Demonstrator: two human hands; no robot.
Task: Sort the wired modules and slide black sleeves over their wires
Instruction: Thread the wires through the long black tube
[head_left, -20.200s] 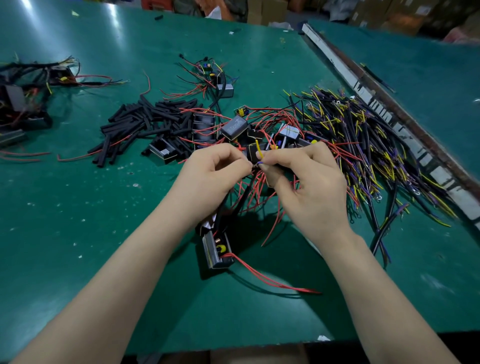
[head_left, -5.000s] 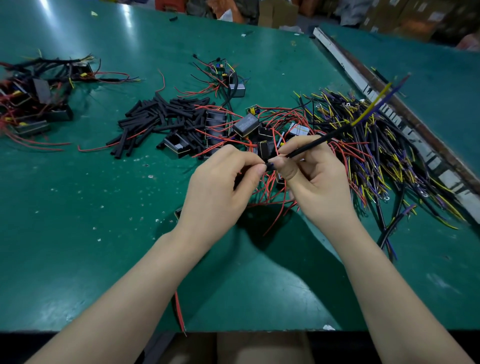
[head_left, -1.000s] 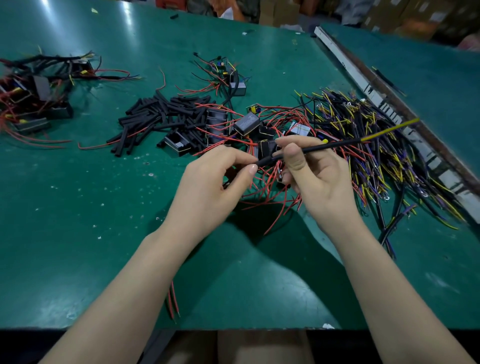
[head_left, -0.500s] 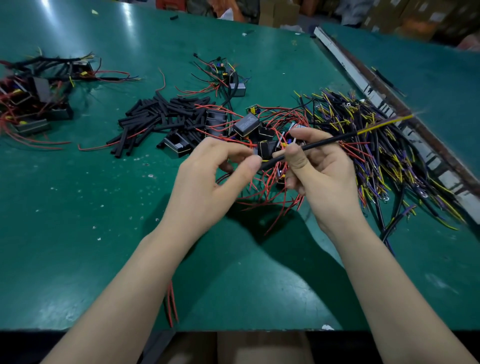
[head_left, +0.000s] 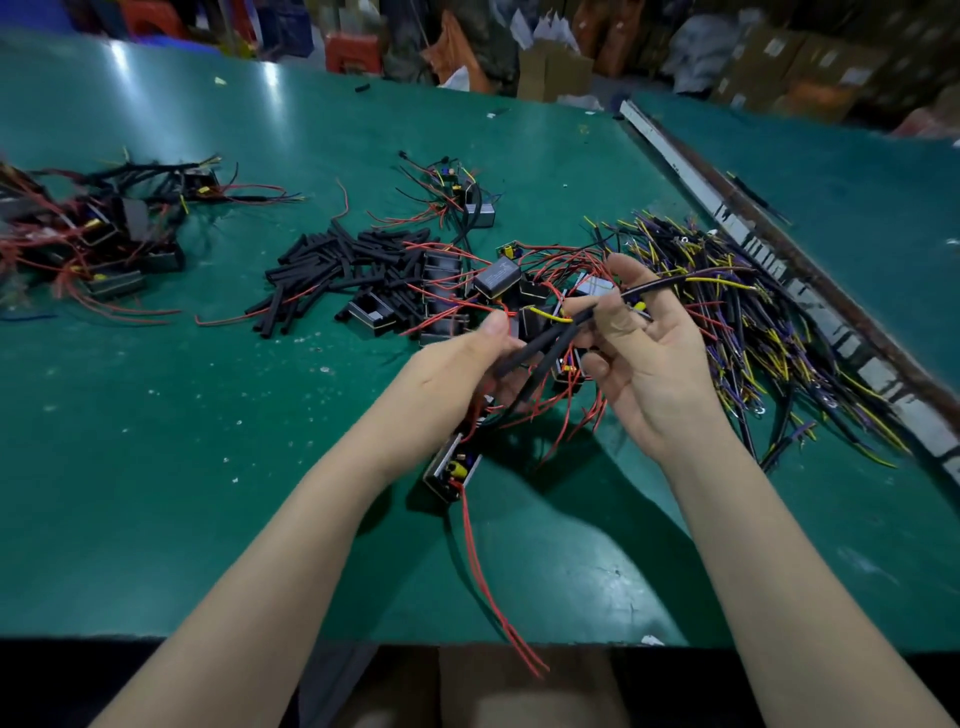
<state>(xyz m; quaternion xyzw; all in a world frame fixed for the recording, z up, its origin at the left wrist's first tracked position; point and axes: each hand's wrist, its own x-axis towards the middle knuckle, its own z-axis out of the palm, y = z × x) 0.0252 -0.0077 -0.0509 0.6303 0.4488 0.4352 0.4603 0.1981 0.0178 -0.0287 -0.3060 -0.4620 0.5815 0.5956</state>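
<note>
The left hand (head_left: 457, 364) gripped a black sleeve (head_left: 524, 353) on a module's (head_left: 451, 470) wires near the middle, the right hand (head_left: 644, 353) pinched a wire (head_left: 691, 280), and many modules (head_left: 496, 283) and sleeves (head_left: 332, 265) were left

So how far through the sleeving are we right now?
Done, it seems: a pile of sleeved modules with red wires lies at the far left. In hand: the left hand holds black sleeves, and the right hand pinches a black cable with yellow wire. Left: a cluster of small black box modules, a heap of loose black sleeve tubes and the black-yellow-purple wire bundle.
</note>
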